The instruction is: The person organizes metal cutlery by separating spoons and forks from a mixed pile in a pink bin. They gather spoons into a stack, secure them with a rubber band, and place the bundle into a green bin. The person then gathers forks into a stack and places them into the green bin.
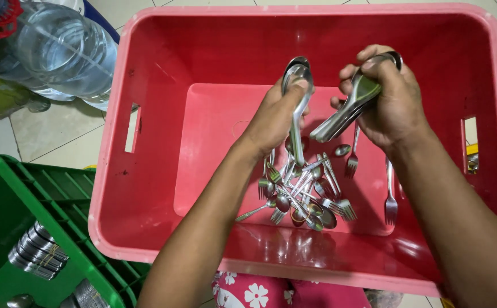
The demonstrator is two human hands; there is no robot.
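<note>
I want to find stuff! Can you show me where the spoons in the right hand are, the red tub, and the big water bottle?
spoons in the right hand (345, 114), head view, on the stacked handles.
red tub (163, 51), head view, on its bare back wall.
big water bottle (60, 51), head view, on its clear side.

Tiled floor (60, 134); red crate (146, 188), green crate (9, 199), water bottle (60, 51).

View: one head camera, worn on your head.
Facing: steeply down into the red crate (146, 74), close over your forearms.
Edges: green crate (9, 188) lower left, water bottle (60, 51) upper left (both cropped).
Shared: no second view.
</note>
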